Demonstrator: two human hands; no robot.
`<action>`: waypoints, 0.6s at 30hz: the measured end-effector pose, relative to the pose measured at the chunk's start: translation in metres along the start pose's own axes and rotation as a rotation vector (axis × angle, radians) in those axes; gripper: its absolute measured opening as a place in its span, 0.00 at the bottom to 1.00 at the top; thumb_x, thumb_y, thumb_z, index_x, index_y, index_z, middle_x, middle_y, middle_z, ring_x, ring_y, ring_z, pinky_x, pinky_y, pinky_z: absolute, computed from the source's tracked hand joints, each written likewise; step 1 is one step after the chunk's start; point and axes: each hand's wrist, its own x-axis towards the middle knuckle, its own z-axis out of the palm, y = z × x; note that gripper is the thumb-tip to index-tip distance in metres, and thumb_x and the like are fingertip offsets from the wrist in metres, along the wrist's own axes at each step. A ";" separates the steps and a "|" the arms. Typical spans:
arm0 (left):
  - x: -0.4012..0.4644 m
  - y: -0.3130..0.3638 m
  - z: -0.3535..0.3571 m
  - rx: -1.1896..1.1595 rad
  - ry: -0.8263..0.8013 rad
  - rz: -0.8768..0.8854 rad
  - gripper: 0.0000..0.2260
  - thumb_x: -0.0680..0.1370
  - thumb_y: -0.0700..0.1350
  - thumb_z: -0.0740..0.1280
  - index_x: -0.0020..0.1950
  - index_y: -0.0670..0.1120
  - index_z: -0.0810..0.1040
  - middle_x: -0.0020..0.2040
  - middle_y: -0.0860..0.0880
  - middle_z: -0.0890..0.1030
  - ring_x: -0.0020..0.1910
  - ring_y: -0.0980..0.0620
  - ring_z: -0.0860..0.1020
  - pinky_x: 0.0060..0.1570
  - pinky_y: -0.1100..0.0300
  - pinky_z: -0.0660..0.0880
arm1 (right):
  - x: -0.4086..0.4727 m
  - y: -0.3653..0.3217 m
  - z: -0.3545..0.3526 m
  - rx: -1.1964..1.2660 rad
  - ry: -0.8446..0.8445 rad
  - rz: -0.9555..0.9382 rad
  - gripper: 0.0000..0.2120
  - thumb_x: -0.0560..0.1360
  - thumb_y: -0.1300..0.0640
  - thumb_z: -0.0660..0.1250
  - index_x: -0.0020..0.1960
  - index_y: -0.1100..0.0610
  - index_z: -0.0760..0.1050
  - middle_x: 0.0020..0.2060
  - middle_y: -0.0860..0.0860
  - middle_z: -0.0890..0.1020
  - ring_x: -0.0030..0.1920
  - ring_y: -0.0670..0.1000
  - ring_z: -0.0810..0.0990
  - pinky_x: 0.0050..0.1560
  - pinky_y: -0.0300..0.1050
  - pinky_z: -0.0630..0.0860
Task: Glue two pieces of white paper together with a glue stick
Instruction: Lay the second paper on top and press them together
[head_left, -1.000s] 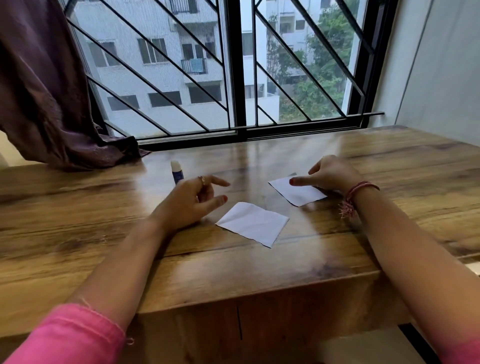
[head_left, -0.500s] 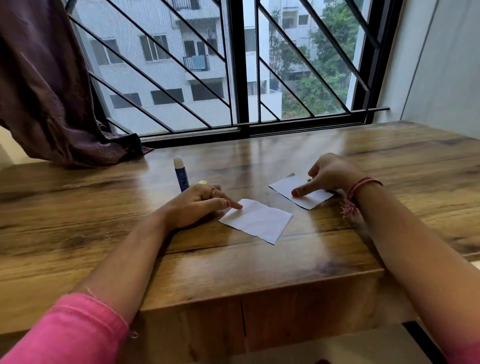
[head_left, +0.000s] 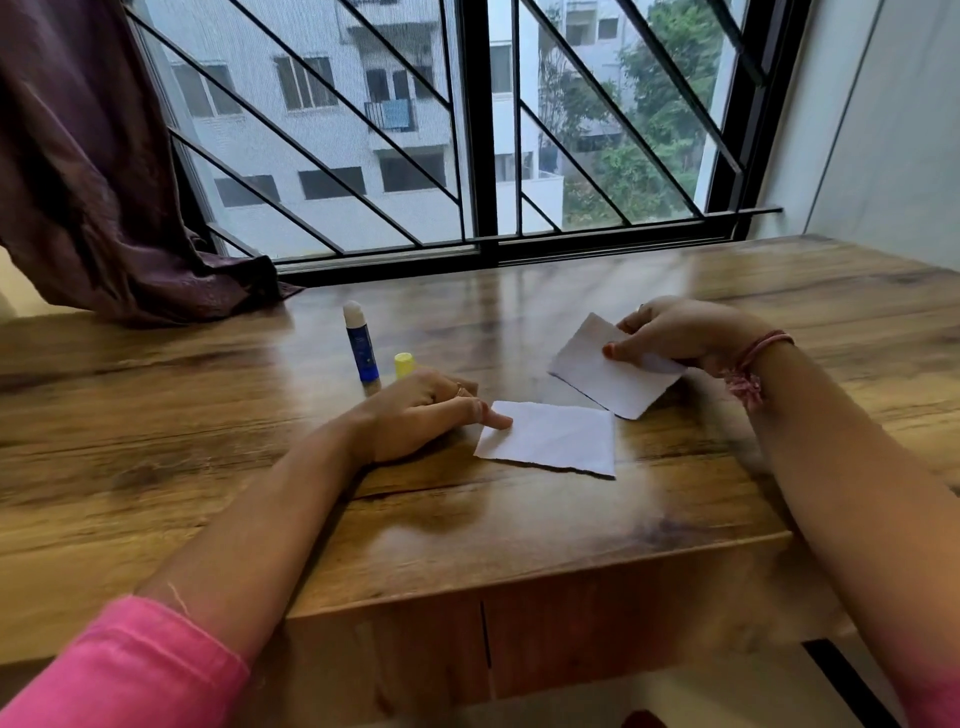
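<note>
One white paper piece (head_left: 553, 439) lies flat on the wooden table (head_left: 156, 415). My left hand (head_left: 415, 415) rests beside it, its index fingertip pressing the paper's left edge. My right hand (head_left: 670, 332) pinches a second white paper piece (head_left: 597, 374) and holds it tilted, lifted off the table, just above and right of the first. A blue glue stick (head_left: 360, 343) stands upright and uncapped behind my left hand, with its yellow cap (head_left: 404, 365) next to it.
A dark purple curtain (head_left: 88, 182) hangs at the far left and drapes onto the table's back edge. A barred window (head_left: 467, 130) runs along the back. A white wall (head_left: 883, 130) stands at the right.
My right hand has picked up the far paper, which lay flat under its finger before. My left fingertip has stayed on the near paper's edge. The camera has tilted.
</note>
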 end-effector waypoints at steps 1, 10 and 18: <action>0.000 -0.001 0.000 -0.005 0.009 0.001 0.20 0.75 0.56 0.58 0.56 0.47 0.83 0.33 0.57 0.71 0.34 0.61 0.71 0.39 0.68 0.66 | -0.001 0.000 -0.001 0.074 -0.022 0.006 0.10 0.76 0.62 0.66 0.54 0.66 0.77 0.46 0.60 0.82 0.42 0.57 0.81 0.46 0.50 0.79; -0.005 -0.010 -0.013 -0.039 0.071 -0.008 0.14 0.76 0.45 0.59 0.53 0.49 0.84 0.24 0.57 0.68 0.26 0.60 0.67 0.32 0.67 0.63 | -0.006 -0.007 -0.003 0.400 -0.130 -0.056 0.08 0.75 0.59 0.67 0.52 0.60 0.79 0.34 0.50 0.78 0.27 0.41 0.77 0.26 0.33 0.76; -0.005 -0.008 -0.012 -0.004 -0.031 -0.033 0.15 0.76 0.45 0.59 0.54 0.51 0.84 0.30 0.63 0.77 0.35 0.65 0.74 0.37 0.72 0.65 | -0.008 -0.016 0.019 0.280 -0.228 -0.080 0.23 0.60 0.53 0.75 0.54 0.55 0.79 0.48 0.53 0.83 0.44 0.49 0.77 0.34 0.38 0.77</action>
